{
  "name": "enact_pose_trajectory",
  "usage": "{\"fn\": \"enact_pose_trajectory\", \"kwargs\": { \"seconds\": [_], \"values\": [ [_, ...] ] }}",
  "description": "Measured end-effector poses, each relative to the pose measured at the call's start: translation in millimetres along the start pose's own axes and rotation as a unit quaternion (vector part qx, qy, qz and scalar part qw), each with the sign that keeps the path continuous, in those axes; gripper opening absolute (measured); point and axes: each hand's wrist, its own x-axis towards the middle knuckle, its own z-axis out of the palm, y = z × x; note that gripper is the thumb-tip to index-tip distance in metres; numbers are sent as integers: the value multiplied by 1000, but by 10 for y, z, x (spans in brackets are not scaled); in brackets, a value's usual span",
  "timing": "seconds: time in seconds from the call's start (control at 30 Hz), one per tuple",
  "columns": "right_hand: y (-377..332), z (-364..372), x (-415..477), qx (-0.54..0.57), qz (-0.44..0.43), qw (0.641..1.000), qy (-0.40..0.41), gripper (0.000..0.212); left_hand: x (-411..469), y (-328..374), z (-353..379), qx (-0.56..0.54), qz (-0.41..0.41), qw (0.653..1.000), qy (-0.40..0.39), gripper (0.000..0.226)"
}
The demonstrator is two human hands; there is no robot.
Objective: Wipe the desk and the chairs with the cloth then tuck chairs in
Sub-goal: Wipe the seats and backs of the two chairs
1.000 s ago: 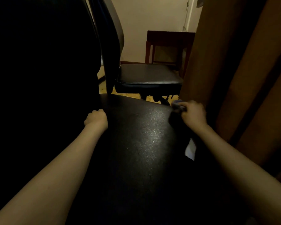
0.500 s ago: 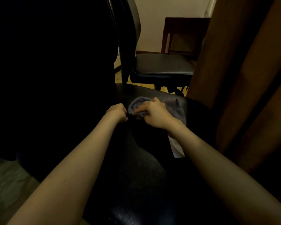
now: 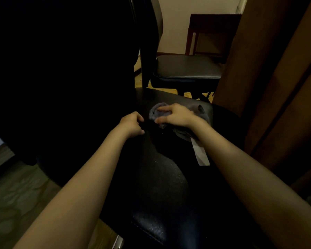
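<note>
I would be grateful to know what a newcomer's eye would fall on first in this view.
Most likely the right hand lying on a bunched grey cloth near the back of the shiny black chair seat, mid-frame. The left hand sits curled just left of it, by the dark backrest. Beyond, a second black chair stands beside a tall brown wooden panel on the right.

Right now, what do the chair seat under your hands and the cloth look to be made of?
Chair seat: black leather or vinyl-like upholstery, slightly glossy; its fine grain catches light in speckles. Real or faux, I cannot tell.
Cloth: soft grey-purple fabric, matte, possibly microfibre; it bunches in loose folds under the right hand.
</note>
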Motion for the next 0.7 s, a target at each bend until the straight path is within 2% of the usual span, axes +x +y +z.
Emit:
{"fn": "enact_pose_trajectory", "kwargs": {
  "seconds": [0.13, 0.27, 0.53, 0.7],
  "values": [
    [-73, 47, -87, -7, -47, 998, 39, 57, -48, -78, 42, 14, 13, 1000, 9, 31],
    [-153, 101, -248, -10, -59, 997, 51, 48, -64, -93, 92, 24, 34, 999, 23, 29],
    [-267, 43, -728, 3, -64, 998, -9, 41, -48, -163, 154, 53, 47, 996, 57, 36],
    [-121, -6, -1318, 77, -48, 995, -40, 42, -88, -152, 170, 93, 54, 992, 67, 30]
  ]
}}
